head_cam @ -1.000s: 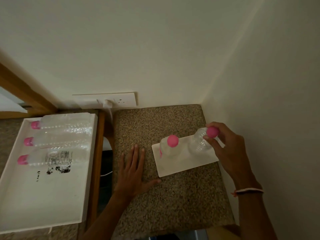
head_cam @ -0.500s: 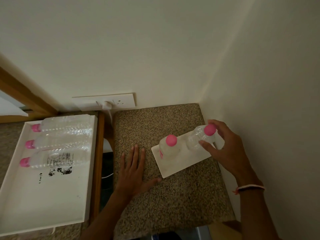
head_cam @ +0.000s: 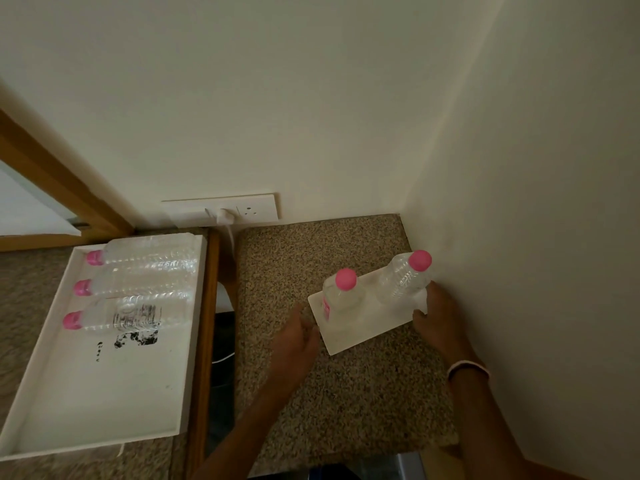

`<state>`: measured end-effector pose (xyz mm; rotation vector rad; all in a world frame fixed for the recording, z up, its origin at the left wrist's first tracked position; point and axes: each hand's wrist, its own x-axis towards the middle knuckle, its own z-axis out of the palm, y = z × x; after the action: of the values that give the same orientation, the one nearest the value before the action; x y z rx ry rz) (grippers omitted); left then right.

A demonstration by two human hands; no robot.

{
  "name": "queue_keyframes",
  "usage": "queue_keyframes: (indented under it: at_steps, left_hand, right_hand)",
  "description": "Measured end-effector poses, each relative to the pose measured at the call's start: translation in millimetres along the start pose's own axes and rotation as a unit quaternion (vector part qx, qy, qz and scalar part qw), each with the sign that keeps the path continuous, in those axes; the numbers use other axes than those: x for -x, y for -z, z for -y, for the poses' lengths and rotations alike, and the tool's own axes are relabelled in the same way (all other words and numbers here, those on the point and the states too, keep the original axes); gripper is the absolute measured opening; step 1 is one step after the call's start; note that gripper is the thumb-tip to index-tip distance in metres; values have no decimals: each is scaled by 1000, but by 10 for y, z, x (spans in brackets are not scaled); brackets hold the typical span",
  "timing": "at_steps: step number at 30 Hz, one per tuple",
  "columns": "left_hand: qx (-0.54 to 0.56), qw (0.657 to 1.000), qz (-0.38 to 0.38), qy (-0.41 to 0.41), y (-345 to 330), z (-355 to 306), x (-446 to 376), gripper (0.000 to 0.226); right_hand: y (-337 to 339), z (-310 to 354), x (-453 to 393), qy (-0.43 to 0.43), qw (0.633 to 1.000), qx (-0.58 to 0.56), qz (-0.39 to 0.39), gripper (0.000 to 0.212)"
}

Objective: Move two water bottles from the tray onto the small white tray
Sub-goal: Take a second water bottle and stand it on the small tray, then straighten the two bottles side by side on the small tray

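Observation:
Two clear water bottles with pink caps stand upright on the small white tray point(head_cam: 349, 336), one on its left part point(head_cam: 341, 296) and one on its right part point(head_cam: 403, 280). My left hand point(head_cam: 296, 336) is curled against the tray's left edge. At the tray's right edge my right hand point(head_cam: 438, 318) has its thumb on the rim and its fingers by the right bottle's base. The big white tray point(head_cam: 104, 393) at the left holds three more bottles point(head_cam: 138, 287) lying on their sides.
The small tray rests on a speckled stone top point(head_cam: 346, 393) in a corner, with walls close behind and to the right. A wall socket with a white plug point(head_cam: 225, 214) is at the back. A wooden edge and a dark gap point(head_cam: 221, 341) separate the two surfaces.
My right hand let go of the right bottle's cap and dropped to the small tray's right edge. My left hand lifted off the stone top and moved to the tray's left edge.

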<state>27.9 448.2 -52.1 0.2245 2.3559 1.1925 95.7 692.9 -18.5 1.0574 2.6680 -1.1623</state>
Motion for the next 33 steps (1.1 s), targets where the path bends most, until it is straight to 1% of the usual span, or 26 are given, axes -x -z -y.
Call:
queue_keyframes:
  at_steps: [3,6,9,15,19,22,24,28,33]
  left_hand:
    - [64,997,20,34,-76,-39,-35,43]
    - [126,989,29,70,-166,-10,-45,54]
    - [180,978,30,98,-240,34,-37,56]
    - [171,979,20,110,-201,115,-69,49]
    - [138,984,18,108,-45,232,-113,50]
    - [112,988,12,107,111,325,-132,50]
    - [108,988,17,109,218,375,-133,54]
    - [103,988,14,112,406,437,-160,60]
    - [81,992,15,99,474,473,-207,59]
  right_hand:
    - [-51,16,-27,-4,1000,7,6,55]
    - [-58,39,-43,-13,1000,8,2,50]
    - [-48,68,-44,-19,1000,14,-5,45]
    - [-53,116,7,-14,1000,11,3,45]
    - [-97,149,83,-1,1000,-2,7,49]
    - [-165,208,150,22,1000,-3,9,42]
    - [-226,237,187,27,999,1,17,45]
    - [-351,246,215,12,999,9,31,49]
    - [-413,247,212,-23,999,3,27,51]
